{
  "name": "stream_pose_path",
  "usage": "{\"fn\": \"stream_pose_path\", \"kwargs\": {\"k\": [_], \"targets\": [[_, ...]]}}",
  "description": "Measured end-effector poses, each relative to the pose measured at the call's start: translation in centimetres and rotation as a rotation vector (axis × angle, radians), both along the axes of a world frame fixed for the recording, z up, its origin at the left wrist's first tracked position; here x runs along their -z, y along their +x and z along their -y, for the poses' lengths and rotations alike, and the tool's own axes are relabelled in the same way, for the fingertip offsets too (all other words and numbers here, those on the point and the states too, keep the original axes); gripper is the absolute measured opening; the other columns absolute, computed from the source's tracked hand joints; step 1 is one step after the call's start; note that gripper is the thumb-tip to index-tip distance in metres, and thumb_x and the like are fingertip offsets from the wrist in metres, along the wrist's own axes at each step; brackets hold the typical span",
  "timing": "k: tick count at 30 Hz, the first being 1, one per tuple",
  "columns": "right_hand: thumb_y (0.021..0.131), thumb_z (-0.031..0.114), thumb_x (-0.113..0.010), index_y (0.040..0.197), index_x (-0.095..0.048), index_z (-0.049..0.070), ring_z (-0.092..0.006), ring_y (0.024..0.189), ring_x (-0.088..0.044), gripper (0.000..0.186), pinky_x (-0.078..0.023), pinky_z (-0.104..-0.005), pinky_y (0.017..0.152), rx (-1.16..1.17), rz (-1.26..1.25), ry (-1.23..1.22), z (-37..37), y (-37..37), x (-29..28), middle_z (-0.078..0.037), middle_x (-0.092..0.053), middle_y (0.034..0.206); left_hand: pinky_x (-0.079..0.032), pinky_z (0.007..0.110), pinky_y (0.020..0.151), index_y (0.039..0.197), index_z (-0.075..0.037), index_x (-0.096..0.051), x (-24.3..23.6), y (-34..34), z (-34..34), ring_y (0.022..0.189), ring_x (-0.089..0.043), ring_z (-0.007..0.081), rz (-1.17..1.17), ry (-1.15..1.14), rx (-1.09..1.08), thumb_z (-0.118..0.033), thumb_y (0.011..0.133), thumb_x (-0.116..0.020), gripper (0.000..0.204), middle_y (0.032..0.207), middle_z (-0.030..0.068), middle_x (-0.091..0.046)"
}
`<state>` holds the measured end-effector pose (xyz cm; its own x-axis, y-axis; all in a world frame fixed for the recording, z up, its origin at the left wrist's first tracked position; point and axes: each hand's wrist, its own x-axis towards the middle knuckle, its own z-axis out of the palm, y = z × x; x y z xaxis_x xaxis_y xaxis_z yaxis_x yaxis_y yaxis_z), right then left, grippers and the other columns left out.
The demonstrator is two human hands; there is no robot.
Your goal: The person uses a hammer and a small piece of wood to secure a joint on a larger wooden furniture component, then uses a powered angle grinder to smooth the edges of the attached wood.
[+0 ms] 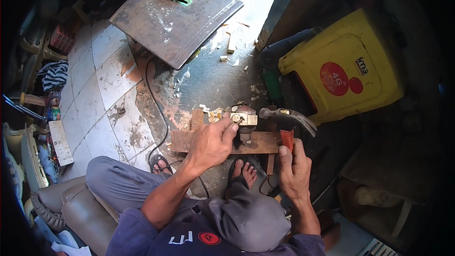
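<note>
My right hand [295,169] is wrapped round the orange-red handle of a claw hammer [287,137]. Its dark metal head is raised just right of a small pale wood block [249,119]. Fingers pinched together, my left hand [212,143] is at the block's left end, where a small dark nail [241,120] shows against the wood at the fingertips. The block rests on a low wooden bench [258,142] between my feet. What lies beneath the block is partly hidden.
A table saw [170,21] with its toothed blade exposed stands ahead to the left. A yellow plastic stool [346,66] lies tipped at the right. Wood scraps [231,42] litter the floor, and a black cable [163,128] runs past my left foot.
</note>
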<state>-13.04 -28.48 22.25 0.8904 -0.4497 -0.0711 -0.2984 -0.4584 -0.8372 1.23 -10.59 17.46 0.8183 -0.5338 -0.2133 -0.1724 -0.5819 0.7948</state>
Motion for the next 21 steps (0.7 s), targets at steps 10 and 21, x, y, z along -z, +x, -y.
{"fn": "stream_pose_path", "kwargs": {"k": [10, 21], "targets": [[0.105, 0.014, -0.059, 0.121, -0.062, -0.002, -0.0262, 0.063, -0.068, 0.023, -0.051, -0.0335, 0.060, -0.160, 0.326, -0.262, -0.4, 1.1, 0.4, -0.017, -0.067, 0.078, -0.048, 0.051, 0.067, 0.091, -0.003, -0.069, -0.9, 0.9, 0.1, 0.073, -0.066, 0.0461, -0.031, 0.038, 0.037, -0.029, 0.102, -0.057, 0.030, 0.073, 0.0225, -0.065], [0.102, 0.015, -0.061, 0.119, -0.057, 0.003, -0.0433, 0.062, -0.066, 0.021, -0.053, -0.0471, 0.057, -0.279, -0.271, -0.534, -1.1, 2.0, -1.5, -0.023, -0.066, 0.072, -0.049, 0.057, 0.069, 0.097, -0.004, -0.069, -0.3, 0.9, -0.4, 0.078, -0.066, 0.0500, 0.012, -0.001, 0.042, -0.026, 0.100, -0.061, 0.024, 0.075, 0.0269, -0.066]]}}
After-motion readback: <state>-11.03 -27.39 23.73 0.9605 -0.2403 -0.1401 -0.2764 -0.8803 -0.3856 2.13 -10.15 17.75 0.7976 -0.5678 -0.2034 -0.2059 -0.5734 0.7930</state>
